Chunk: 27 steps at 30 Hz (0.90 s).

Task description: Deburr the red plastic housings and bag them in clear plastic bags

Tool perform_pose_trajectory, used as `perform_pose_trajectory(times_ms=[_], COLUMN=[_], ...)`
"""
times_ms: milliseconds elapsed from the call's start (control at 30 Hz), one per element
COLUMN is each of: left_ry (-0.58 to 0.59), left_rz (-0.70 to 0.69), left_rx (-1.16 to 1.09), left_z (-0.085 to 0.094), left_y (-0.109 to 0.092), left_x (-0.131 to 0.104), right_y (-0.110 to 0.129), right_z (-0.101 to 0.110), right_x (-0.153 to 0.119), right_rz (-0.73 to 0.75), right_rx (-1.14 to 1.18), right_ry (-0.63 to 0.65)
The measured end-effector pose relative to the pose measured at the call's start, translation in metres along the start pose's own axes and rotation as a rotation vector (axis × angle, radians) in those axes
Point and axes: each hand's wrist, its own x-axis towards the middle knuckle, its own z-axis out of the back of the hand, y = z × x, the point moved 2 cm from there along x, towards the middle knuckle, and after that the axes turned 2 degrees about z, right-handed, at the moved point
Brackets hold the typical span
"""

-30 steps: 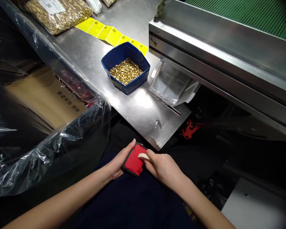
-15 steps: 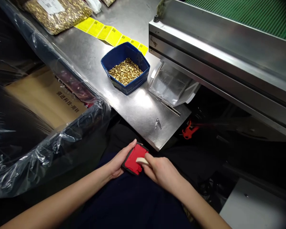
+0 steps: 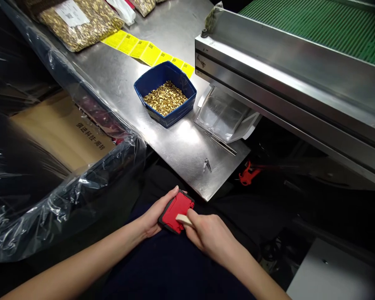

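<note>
My left hand point(image 3: 156, 214) is wrapped round the left side of a red plate with a black edge point(image 3: 178, 208), held tilted above my lap. Between the fingers of my right hand point(image 3: 203, 229) is a pale flat stick point(image 3: 183, 219), its end over the red face near the lower right; whether it touches cannot be told. Beyond my hands, a blue bin point(image 3: 178, 118) holding small gold-coloured pieces point(image 3: 165, 98) rests on the metal table point(image 3: 175, 152). A small silver clipper-like tool point(image 3: 207, 165) lies near the table's corner.
Yellow labels point(image 3: 140, 48) and a bag of gold pieces point(image 3: 81, 25) lie farther back. On the right are a green conveyor point(image 3: 315, 25) with a metal side rail and a clear tray point(image 3: 226, 114). A plastic-lined box point(image 3: 112, 158) borders the left. Orange-handled tool point(image 3: 248, 173) beyond the corner.
The view has shifted slightly, so the table and bin appear lower. The red plate and stick have moved a little, with both hands keeping their holds.
</note>
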Motion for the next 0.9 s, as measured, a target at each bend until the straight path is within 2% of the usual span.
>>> perform_pose_trajectory(times_ms=[167, 333, 433, 600, 733, 900], left_ry=[-0.005, 0.000, -0.017, -0.012, 0.000, -0.018], left_rz=[0.041, 0.011, 0.038, 0.015, 0.023, -0.010], left_rx=[0.011, 0.036, 0.044, 0.064, 0.062, 0.091], left_z=[0.0010, -0.0006, -0.0006, -0.0004, -0.0002, -0.0023], left_y=[-0.0004, -0.0027, -0.0028, -0.0038, -0.0036, -0.0053], left_x=[-0.0006, -0.0014, -0.0010, 0.0002, -0.0002, -0.0008], right_y=[-0.0054, -0.0048, -0.0077, -0.0084, -0.0073, -0.0040], right_z=[0.0029, 0.0035, 0.0045, 0.0013, 0.0024, 0.0009], right_x=[-0.0016, -0.0010, -0.0010, -0.0012, 0.0018, 0.0006], right_rz=[-0.046, 0.042, 0.004, 0.019, -0.009, 0.031], right_rx=[0.018, 0.008, -0.003, 0.007, -0.004, 0.021], right_ry=[-0.034, 0.013, -0.018, 0.031, -0.021, 0.038])
